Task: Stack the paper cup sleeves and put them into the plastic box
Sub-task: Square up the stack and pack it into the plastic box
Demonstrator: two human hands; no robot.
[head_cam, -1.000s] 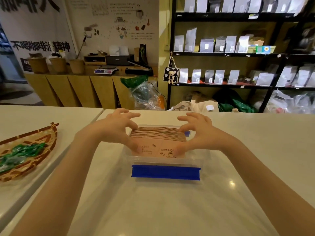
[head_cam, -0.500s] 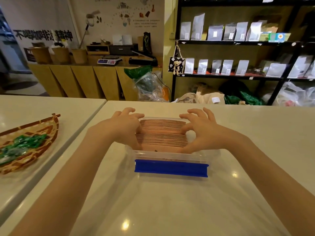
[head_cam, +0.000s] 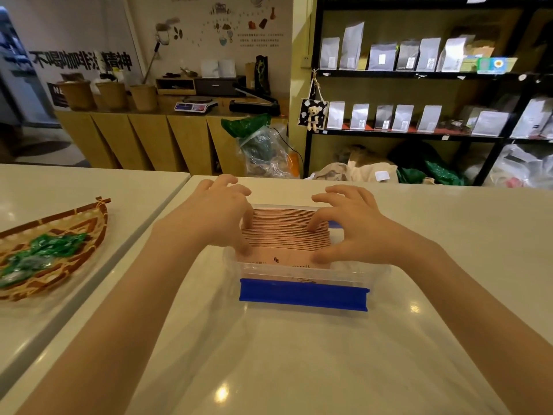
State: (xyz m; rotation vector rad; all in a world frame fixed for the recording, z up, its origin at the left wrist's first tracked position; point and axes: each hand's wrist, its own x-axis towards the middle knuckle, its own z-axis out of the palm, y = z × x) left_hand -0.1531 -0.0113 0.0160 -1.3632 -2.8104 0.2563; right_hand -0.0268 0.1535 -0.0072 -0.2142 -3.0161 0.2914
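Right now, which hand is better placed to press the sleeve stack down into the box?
Probably the right hand: its fingers arch over the top edges of the sleeve stack, thumb on the front sleeve. The left hand holds the stack's left end, more from the side, inside the plastic box.

Both forearms reach forward and converge. The left hand (head_cam: 215,218) and right hand (head_cam: 351,232) arch with curled fingers and low thumbs, pinching the stack of paper cup sleeves (head_cam: 287,235) from either end.

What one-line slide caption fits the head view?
Left hand and right hand grip the paper cup sleeves inside the clear plastic box.
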